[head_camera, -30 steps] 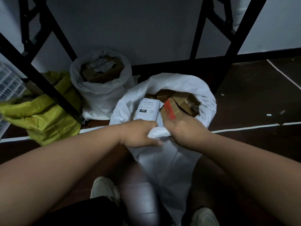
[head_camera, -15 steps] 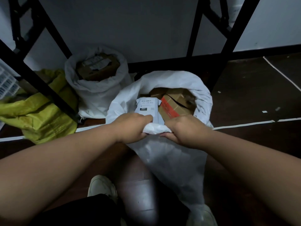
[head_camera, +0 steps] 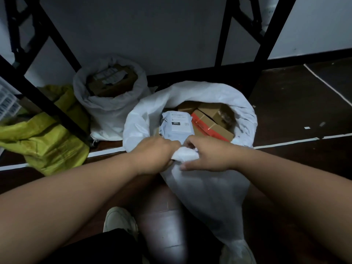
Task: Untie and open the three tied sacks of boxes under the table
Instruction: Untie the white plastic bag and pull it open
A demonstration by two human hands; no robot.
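Dark floor (head_camera: 297, 111) w/ white tape line (head_camera: 297, 141), grey wall (head_camera: 152, 29).

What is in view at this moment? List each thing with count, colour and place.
near sack: 1, white, centre floor, mouth open
far sack: 1, white, back left, open
yellow sack: 1, yellow-green, left, behind a table leg
boxes: several, brown, one with red tape, inside the near sack
parcel: 1, pale grey with label, in the near sack
far box: 1, brown, in the far sack
table legs: black, left and right
crate: white, far left edge
shoes: 2, white, bottom
hands: left hand and right hand grip the near sack's front rim
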